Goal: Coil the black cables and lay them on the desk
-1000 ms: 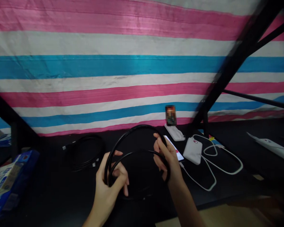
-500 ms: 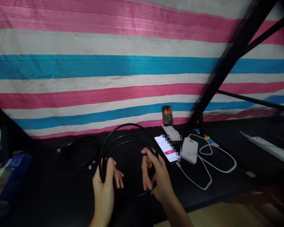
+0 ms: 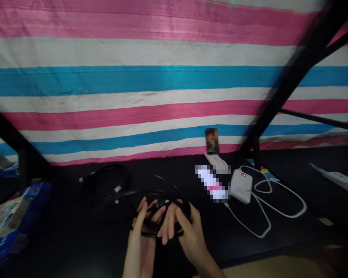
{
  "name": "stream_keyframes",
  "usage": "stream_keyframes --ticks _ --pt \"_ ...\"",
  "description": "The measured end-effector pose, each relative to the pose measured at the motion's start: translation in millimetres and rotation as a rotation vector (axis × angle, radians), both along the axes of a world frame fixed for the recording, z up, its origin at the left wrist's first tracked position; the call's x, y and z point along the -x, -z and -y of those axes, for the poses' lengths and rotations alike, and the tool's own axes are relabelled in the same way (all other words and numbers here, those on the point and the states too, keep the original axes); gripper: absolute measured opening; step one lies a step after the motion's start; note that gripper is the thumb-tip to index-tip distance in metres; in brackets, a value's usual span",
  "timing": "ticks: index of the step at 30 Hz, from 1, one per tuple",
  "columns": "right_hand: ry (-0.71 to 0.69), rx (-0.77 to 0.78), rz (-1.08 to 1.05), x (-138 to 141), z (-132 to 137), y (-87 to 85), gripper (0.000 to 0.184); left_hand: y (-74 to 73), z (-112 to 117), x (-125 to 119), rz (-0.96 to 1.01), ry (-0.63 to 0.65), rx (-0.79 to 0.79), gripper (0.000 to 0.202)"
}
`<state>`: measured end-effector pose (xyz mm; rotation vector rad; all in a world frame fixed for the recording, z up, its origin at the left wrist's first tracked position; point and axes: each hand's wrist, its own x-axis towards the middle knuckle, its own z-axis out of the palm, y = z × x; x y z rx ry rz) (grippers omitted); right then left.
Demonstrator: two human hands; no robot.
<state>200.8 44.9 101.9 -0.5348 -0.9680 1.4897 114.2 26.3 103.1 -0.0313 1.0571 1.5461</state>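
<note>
A coiled black cable [image 3: 159,193] lies low over the black table [image 3: 60,231], gathered between both my hands. My left hand [image 3: 143,227] has its fingers bent round the left side of the coil. My right hand [image 3: 181,226] grips the right side, fingers closed over the strands close to my left hand. A cable end with a small plug shows between the two hands. Part of the coil is hard to see against the dark surface.
A second black cable coil [image 3: 106,185] lies behind to the left. A phone [image 3: 211,183], a white power bank [image 3: 243,186] and a looped white cable [image 3: 272,204] sit to the right. Blue boxes [image 3: 8,220] stand at far left. A striped tarp [image 3: 150,85] hangs behind; black frame bars [image 3: 287,85] cross at right.
The wide upright loop of cable has been drawn down into a small, low coil. My hands have come together over it.
</note>
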Motion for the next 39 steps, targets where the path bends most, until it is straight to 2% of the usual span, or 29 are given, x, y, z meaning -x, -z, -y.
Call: stream_keyframes --ticks 2,3,6,8,10,12,17,19,22,24,27,29,31,33,34,37,39 --pt "0.067 0.029 0.037 -7 -5 5.0 0.021 -5.7 0 9 -0.068 -0.096 -0.044 0.04" --pt "0.107 0.058 0.063 -10 -8 6.9 0.021 -6.2 -1 14 -0.14 -0.105 -0.083 0.04" --pt "0.204 0.13 0.172 -19 -17 9.4 0.023 -1.6 -3 29 -0.536 0.064 -0.217 0.031" --pt "0.266 0.141 0.257 -22 -20 8.7 0.029 2.0 -5 38 -0.861 0.211 -0.229 0.032" --pt "0.293 0.136 0.331 -25 -22 6.7 0.035 3.7 -5 44 -1.05 0.299 -0.198 0.038" --pt "0.295 0.125 0.394 -25 -22 4.7 0.04 3.5 -5 48 -1.012 0.324 -0.19 0.045" --pt "0.288 -0.008 0.575 -22 -24 7.1 0.063 0.7 2 55 -0.693 0.237 -0.255 0.045" --pt "0.284 -0.09 0.673 -19 -26 9.3 0.072 0.1 7 61 -0.628 0.261 -0.225 0.045" --pt "0.272 -0.196 0.825 -13 -25 7.5 0.074 -0.4 12 74 -0.555 0.342 -0.173 0.048" --pt "0.325 -0.309 0.922 -7 -23 1.8 0.072 -1.5 14 81 -0.603 0.398 -0.204 0.052" --pt "0.351 -0.523 1.048 6 -20 -8.6 0.065 -3.4 16 88 -0.856 0.481 -0.313 0.05" --pt "0.263 -0.617 1.108 16 -18 -12.2 0.051 -2.8 16 90 -0.996 0.505 -0.352 0.046" --pt "0.208 -0.665 1.154 26 -17 -11.0 0.031 0.8 15 92 -1.052 0.485 -0.35 0.042" --pt "0.238 -0.694 1.201 36 -17 -5.7 0.01 6.8 13 97 -1.06 0.458 -0.347 0.037" --pt "0.279 -0.706 1.219 40 -18 -2.1 0.007 10.5 12 100 -1.057 0.453 -0.347 0.035" --pt "0.388 -0.715 1.24 49 -19 9.0 0.02 23.1 6 114 -1.04 0.443 -0.351 0.032" --pt "0.45 -0.666 1.232 50 -21 15.7 0.023 32.9 2 122 -1.048 0.415 -0.316 0.033"
